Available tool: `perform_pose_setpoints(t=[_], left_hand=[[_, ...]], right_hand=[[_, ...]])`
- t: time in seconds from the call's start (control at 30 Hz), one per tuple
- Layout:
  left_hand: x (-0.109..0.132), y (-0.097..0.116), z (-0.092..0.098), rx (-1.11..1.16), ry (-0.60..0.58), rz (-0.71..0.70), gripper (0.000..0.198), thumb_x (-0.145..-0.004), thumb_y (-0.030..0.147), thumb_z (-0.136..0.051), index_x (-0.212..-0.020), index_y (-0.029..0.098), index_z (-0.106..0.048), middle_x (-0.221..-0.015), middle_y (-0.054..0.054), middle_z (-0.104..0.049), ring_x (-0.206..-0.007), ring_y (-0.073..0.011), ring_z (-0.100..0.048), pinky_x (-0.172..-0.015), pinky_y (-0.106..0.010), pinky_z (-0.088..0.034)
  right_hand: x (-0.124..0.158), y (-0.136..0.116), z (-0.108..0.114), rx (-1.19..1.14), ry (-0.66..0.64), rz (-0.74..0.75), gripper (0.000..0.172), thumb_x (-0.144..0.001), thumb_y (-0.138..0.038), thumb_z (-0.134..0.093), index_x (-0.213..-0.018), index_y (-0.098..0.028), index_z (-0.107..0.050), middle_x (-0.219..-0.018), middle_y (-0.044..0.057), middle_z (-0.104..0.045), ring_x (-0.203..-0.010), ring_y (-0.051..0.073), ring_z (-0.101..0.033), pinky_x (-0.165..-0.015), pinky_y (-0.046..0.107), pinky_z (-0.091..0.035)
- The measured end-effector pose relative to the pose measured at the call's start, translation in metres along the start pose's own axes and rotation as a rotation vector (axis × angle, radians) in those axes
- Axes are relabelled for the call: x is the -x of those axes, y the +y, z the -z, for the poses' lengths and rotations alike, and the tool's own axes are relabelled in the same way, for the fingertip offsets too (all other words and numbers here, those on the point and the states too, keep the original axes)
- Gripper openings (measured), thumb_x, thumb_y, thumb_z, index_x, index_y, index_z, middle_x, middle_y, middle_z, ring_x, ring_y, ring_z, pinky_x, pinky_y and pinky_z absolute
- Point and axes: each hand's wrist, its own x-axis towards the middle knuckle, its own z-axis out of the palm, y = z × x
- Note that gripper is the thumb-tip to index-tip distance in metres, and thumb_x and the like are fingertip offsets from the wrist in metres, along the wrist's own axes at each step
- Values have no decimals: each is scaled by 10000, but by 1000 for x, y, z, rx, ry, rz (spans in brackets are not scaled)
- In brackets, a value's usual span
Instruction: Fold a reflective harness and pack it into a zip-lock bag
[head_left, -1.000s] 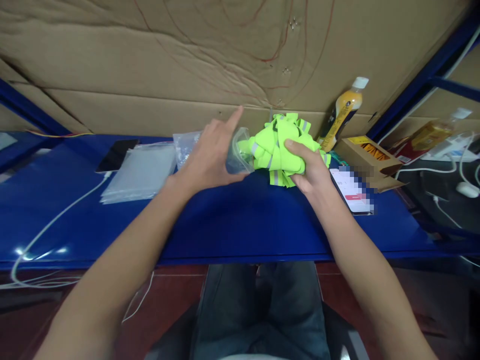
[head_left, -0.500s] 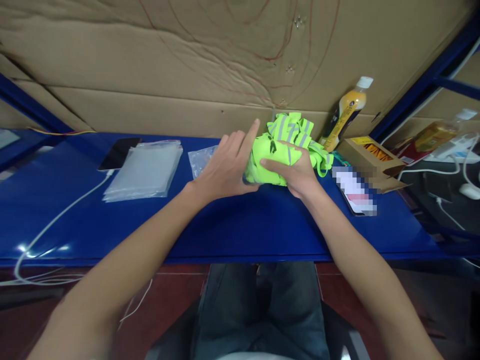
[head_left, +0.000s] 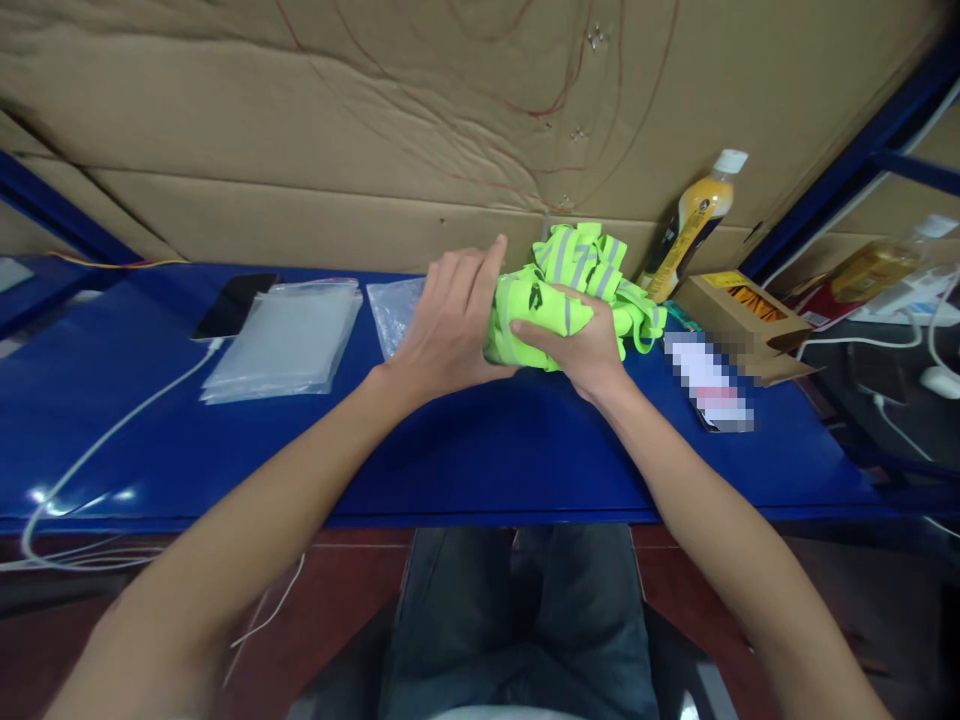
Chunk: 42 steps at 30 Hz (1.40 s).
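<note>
2 hands (head_left: 454,325) clasp neon bundle (head_left: 536,312), partly hiding plastic bag (head_left: 390,312), w/ bag stack (head_left: 285,340) farther L, box (head_left: 721,312) & bottle (head_left: 686,235) R.

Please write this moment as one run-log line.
Left hand: against yellow-green bundle | Right hand: gripping bundle | Beside left hand: clear plastic | Farther left: bag stack, dark phone

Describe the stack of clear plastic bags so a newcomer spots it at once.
On the blue table, look left of the left hand, toward the black phone. The stack of clear plastic bags lies flat just right of that phone. Its neat layered pile sets it apart from the crinkled clear plastic by that hand.
</note>
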Motion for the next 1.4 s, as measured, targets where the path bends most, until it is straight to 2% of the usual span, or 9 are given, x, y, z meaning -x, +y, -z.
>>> perform_pose_setpoints(t=[0.13,0.3,0.47,0.6,0.73,0.97,1.13,1.23,1.4], left_hand=[[0,7,0,8,-48,20,872,-783,533,-835,-1434,70,-487,-1293,-248,-670,-1164,-441,-643,-985,-547,-489],[4,10,-8,40,-72,10,740,-831,494,-807,-1391,131,-488,-1256,-226,-674,-1143,-451,-657,-968,-545,-480],[4,6,-10,75,-34,31,719,-827,506,-812,-1366,157,-488,-1212,-192,-675,-1116,-432,-676,-948,-525,-494],[3,-2,-7,160,-69,97,815,-707,451,-885,-1357,167,-486,-1243,-176,-673,-1161,-411,-677,-963,-498,-524],[4,-11,-5,259,-97,180,813,-653,401,-884,-1336,177,-503,-1230,-136,-675,-1125,-357,-683,-949,-465,-544],[4,-3,-5,80,-199,64,669,-781,465,-793,-1308,123,-563,-1219,-188,-683,-1105,-381,-649,-944,-524,-526],[3,16,-7,51,-262,-2,626,-765,350,-768,-1303,113,-554,-1247,-231,-685,-1142,-435,-657,-954,-530,-523],[4,14,-9,75,-204,28,667,-762,381,-779,-1324,111,-541,-1248,-236,-690,-1149,-442,-669,-964,-536,-533],[5,1,-8,110,-136,95,703,-770,387,-796,-1364,149,-504,-1271,-212,-687,-1169,-428,-680,-963,-515,-535]], right_hand=[[0,1,-2,39,-24,26,455,-632,-452,-947,-953,-242,-703,-944,27,-748,-874,228,-662,-833,428,-606],[11,0,-8,181,-18,145,287,-741,-356,-806,-927,-233,-625,-847,-21,-639,-796,167,-568,-772,342,-510],[15,-4,-8,252,76,214,407,-746,-394,-826,-989,-247,-534,-949,-12,-601,-862,174,-547,-828,343,-485],[6,-8,4,122,-150,51,369,-895,-566,-734,-1024,-269,-557,-924,2,-602,-890,202,-582,-827,348,-517],[-3,-15,17,95,-339,8,341,-891,-546,-791,-998,-252,-654,-907,9,-671,-830,195,-605,-766,334,-526],[-2,-6,15,320,-276,137,126,-847,-318,-753,-897,-205,-780,-954,38,-802,-869,230,-688,-816,363,-513],[6,5,-1,388,-203,73,64,-756,-156,-655,-702,-179,-679,-632,-33,-594,-644,143,-539,-621,297,-364],[6,5,-5,300,-147,45,23,-760,-197,-688,-762,-180,-705,-688,-22,-644,-663,145,-553,-628,296,-398],[4,-8,4,245,-128,65,179,-854,-359,-746,-939,-201,-761,-889,47,-757,-802,196,-674,-691,313,-523]])
